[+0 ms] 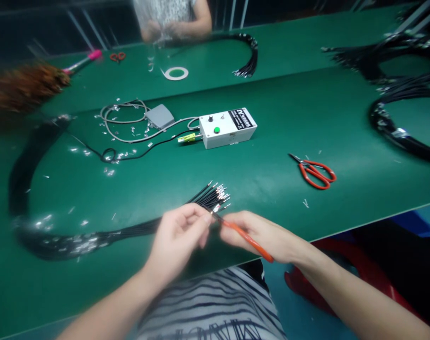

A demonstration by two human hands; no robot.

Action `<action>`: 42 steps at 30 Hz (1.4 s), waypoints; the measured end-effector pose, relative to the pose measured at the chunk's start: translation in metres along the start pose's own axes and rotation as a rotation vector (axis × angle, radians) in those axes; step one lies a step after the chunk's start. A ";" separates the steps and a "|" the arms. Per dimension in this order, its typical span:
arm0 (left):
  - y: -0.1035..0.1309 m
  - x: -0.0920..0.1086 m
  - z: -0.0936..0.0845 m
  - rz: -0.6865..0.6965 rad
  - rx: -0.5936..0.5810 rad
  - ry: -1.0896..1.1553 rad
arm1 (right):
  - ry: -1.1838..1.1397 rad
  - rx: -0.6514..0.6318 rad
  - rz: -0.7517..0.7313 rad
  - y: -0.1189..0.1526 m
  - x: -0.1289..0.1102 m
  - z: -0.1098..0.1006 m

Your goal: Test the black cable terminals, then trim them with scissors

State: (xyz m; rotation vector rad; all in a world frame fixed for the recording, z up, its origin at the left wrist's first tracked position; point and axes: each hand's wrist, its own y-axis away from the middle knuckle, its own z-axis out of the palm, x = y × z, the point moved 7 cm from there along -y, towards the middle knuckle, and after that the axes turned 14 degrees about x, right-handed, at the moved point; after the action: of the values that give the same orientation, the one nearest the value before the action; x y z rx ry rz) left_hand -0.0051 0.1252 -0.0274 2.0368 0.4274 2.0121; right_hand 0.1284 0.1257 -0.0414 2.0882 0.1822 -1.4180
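Observation:
My left hand (181,236) is closed in a pinch on a black cable at the near end of a cable bundle (140,229). The bare metal-tipped cable ends (220,192) fan out just beyond its fingers. My right hand (252,233) is closed round orange-handled cutting pliers (248,239), whose jaws meet the cable right beside my left fingertips. Whether the jaws are closed on the cable cannot be made out. From my left hand the bundle curves away round the left side of the green table (268,182).
A white control box (229,130) and a grey pedal (159,116) with cords lie mid-table. Red-handled scissors (316,174) are to the right. Cable bundles (388,127), a tape roll (176,73), a brush (30,87) and scraps lie around. Across the table sits another person (170,21).

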 end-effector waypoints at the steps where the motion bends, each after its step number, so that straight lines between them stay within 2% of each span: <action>1: 0.000 -0.001 -0.001 -0.009 0.003 0.020 | 0.017 0.024 -0.012 0.000 0.001 0.000; 6: 0.001 0.001 -0.012 -0.067 0.055 0.115 | 0.083 0.121 -0.004 0.003 0.022 -0.004; 9: 0.002 0.005 -0.012 -0.054 0.041 0.095 | -0.091 0.186 -0.010 0.004 0.024 -0.008; 14: 0.002 0.006 -0.004 0.043 0.032 0.006 | -0.558 0.583 -0.189 -0.001 -0.006 -0.022; 17: 0.003 0.005 0.001 0.070 0.031 -0.028 | -0.717 0.610 -0.188 -0.007 -0.013 -0.014; 23: 0.003 0.000 0.003 0.127 0.034 -0.059 | -0.830 0.628 -0.170 -0.009 -0.009 -0.009; 29: 0.005 0.010 -0.004 0.407 0.177 -0.147 | -0.786 0.731 -0.219 -0.007 -0.011 -0.012; 30: 0.003 0.009 -0.005 0.385 0.159 -0.150 | -0.758 0.740 -0.238 -0.007 -0.013 -0.013; 32: -0.006 0.001 -0.003 0.197 0.034 -0.081 | -0.704 0.737 -0.269 -0.007 -0.016 -0.014; 35: -0.013 -0.016 0.006 -0.213 -0.317 0.124 | -0.664 0.640 -0.307 -0.018 -0.021 -0.011; 37: -0.013 -0.020 0.010 -0.396 -0.488 0.227 | -0.625 0.552 -0.327 -0.035 -0.025 -0.010; 39: -0.017 -0.018 0.008 -0.457 -0.509 0.300 | -0.519 0.538 -0.357 -0.057 -0.028 -0.017; 42: -0.029 -0.007 0.002 -0.361 -0.359 0.355 | -0.087 0.696 -0.358 -0.088 -0.027 -0.042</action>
State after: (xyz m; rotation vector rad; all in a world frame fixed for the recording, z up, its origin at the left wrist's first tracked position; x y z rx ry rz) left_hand -0.0041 0.1501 -0.0445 1.2939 0.4259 2.0403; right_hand 0.1121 0.2259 -0.0422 2.6289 0.0220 -1.9953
